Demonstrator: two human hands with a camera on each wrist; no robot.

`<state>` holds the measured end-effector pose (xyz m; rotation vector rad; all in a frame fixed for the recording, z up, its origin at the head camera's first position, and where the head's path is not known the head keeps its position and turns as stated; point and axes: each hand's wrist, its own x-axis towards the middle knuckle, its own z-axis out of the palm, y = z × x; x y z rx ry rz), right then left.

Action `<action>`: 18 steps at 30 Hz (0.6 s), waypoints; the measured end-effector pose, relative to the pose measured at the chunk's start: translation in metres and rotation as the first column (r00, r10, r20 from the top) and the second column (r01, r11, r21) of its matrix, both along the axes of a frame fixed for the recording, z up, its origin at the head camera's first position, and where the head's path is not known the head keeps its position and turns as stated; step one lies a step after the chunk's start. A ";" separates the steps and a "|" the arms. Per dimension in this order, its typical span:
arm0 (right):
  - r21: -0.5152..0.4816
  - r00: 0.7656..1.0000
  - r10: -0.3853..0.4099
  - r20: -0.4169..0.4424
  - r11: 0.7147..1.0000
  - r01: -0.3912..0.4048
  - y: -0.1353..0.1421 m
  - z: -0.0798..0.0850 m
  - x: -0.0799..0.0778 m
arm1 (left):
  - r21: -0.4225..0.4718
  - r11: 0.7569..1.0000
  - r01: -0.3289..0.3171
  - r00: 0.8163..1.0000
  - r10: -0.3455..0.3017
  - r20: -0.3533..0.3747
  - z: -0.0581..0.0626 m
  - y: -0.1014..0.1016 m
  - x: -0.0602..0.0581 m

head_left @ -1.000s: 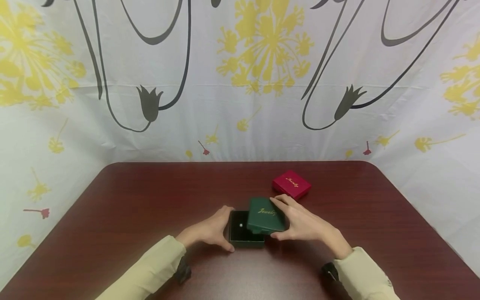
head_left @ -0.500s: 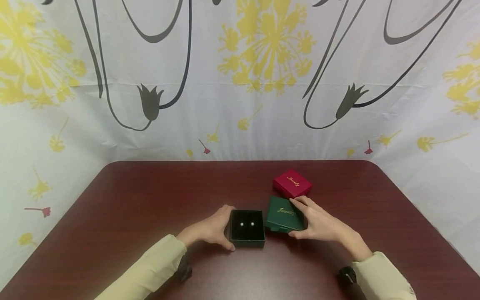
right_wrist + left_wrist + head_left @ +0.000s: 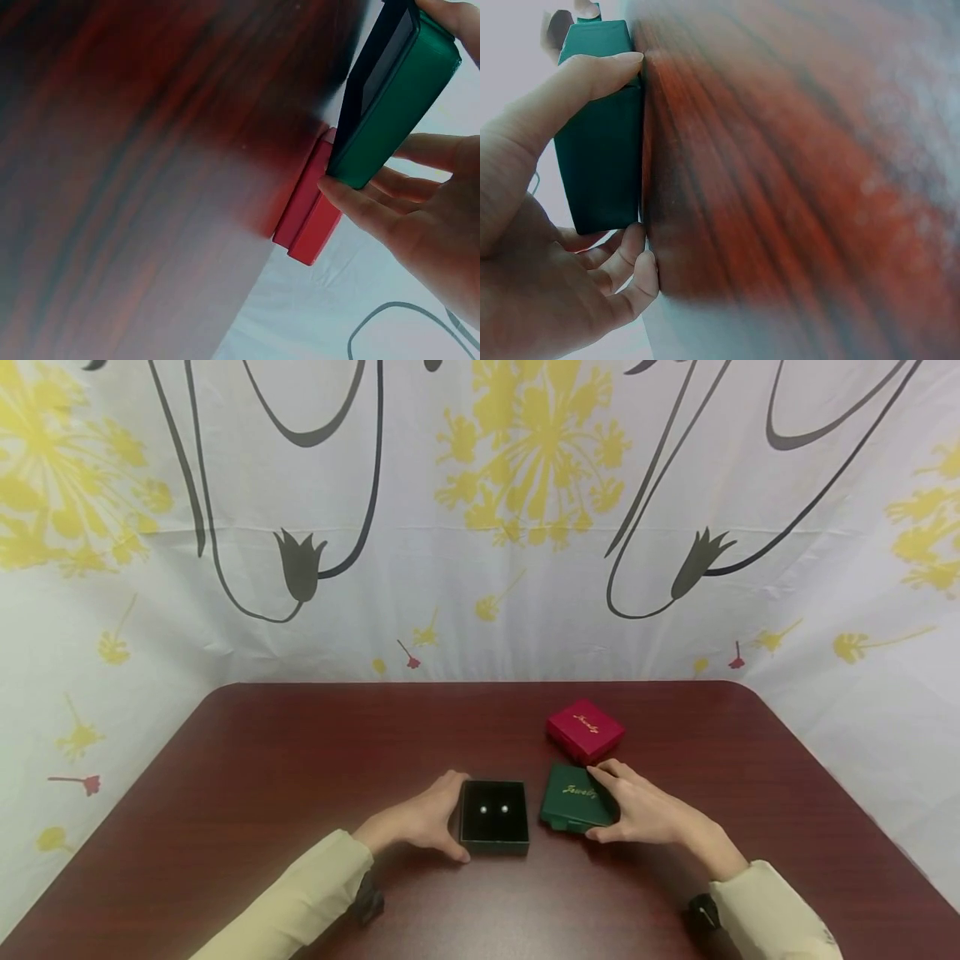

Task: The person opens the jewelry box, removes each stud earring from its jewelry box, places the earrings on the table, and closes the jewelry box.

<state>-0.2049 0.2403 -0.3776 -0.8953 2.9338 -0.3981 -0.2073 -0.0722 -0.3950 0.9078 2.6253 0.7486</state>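
The green jewelry box base (image 3: 495,846) stands on the table with its dark inside facing up. Two small pearl-like studs (image 3: 504,809) sit in its black lining. My left hand (image 3: 417,814) grips the base from the left, thumb at the front side and fingers at the back, as the left wrist view shows around the green wall (image 3: 600,165). Right of the base, my right hand (image 3: 648,810) holds the green lid (image 3: 566,789), marked "Jewelry" in gold. In the right wrist view the lid (image 3: 401,105) is tilted, its hollow underside partly showing above the table.
A red jewelry box (image 3: 585,728) with gold lettering rests just behind the lid; the right wrist view shows this red box (image 3: 307,217) beyond it. The dark wooden table (image 3: 337,727) ends at a patterned white curtain (image 3: 480,568).
My right hand has carried the lid off the base to the right, then a little lower toward the table. Both studs came into sight. My left hand has stayed on the base.
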 end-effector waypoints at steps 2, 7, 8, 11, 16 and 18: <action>0.006 1.000 0.001 0.003 1.000 -0.001 0.000 0.000 -0.001 | -0.005 1.000 -0.002 1.000 0.002 0.003 0.000 0.000 0.000; 0.012 1.000 -0.004 0.015 1.000 0.004 -0.001 0.000 -0.004 | -0.008 1.000 -0.003 1.000 0.003 0.003 0.001 0.000 0.001; 0.014 1.000 -0.004 0.017 1.000 0.003 -0.001 0.000 -0.004 | -0.007 1.000 -0.003 1.000 0.003 0.002 0.001 0.000 0.001; 0.017 1.000 0.004 0.019 1.000 -0.005 -0.002 0.001 -0.006 | -0.006 1.000 -0.003 1.000 0.003 0.000 0.001 0.000 0.001; 0.031 0.999 0.004 0.033 0.999 -0.005 -0.003 0.000 -0.008 | -0.009 1.000 -0.002 1.000 0.002 -0.006 0.001 0.000 0.001; 0.036 0.999 -0.002 0.039 0.999 0.000 -0.004 0.000 -0.009 | -0.009 1.000 -0.004 1.000 0.004 -0.003 0.000 0.000 0.000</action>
